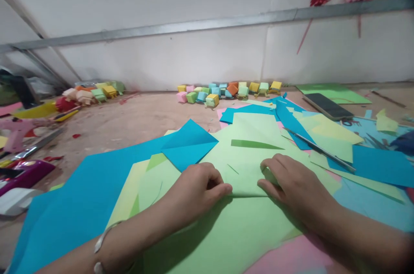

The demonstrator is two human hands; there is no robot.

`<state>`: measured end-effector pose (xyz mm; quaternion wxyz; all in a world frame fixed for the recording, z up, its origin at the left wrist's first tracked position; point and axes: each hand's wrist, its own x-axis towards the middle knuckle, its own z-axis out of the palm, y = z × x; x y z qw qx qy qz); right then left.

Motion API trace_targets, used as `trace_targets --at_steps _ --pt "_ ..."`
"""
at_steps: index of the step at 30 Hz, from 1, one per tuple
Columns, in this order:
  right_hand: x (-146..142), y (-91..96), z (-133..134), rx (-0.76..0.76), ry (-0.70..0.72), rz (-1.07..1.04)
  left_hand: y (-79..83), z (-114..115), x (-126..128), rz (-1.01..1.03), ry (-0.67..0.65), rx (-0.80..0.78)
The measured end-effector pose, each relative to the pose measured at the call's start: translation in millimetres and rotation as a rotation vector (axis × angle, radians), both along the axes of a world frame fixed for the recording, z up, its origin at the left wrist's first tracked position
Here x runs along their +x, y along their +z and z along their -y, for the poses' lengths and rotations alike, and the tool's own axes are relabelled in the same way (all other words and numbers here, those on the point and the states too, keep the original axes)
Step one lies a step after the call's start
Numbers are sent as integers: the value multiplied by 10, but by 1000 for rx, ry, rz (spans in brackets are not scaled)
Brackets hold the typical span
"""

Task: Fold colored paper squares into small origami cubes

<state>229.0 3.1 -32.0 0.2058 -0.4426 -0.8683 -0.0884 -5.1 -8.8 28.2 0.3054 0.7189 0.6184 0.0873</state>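
Note:
A light green sheet of paper (pixel 249 153) lies folded on a pile of coloured sheets in front of me. My left hand (pixel 194 190) has its fingers curled and its thumb pressed on the near folded edge of the green sheet. My right hand (pixel 291 183) pinches the same edge just to the right, fingers bent down on the paper. A blue folded sheet (pixel 189 144) lies just beyond my left hand. A silver bracelet (pixel 103 239) sits on my left wrist.
A thin metal tool (pixel 320 151) lies on the papers to the right. A black phone (pixel 328 106) rests farther back. Small paper cubes (pixel 226 90) line the wall, more at the left (pixel 93 92). Scissors and tools (pixel 22 153) lie at the left edge.

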Motion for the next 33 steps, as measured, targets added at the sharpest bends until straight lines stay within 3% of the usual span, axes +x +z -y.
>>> trace_targets --at_steps 4,11,15,20,26,29,33 --pt "8 14 -6 -22 5 8 -3 9 42 23 50 -92" --pt "1 4 -5 -19 10 4 -80 33 97 -88 5 31" --pt "8 -12 -7 -9 19 -3 -91 31 118 -181 -43 19" --pt "14 -12 -11 -39 4 -6 -2 -8 2 -208 -97 38" --pt "-1 18 -4 -76 -30 13 142 -82 -81 -69 -15 232" --pt "-4 27 -3 -91 -30 13 74 -144 14 -75 -46 299" --pt "13 43 -10 -49 -22 -30 -67 -243 145 -199 -182 324"
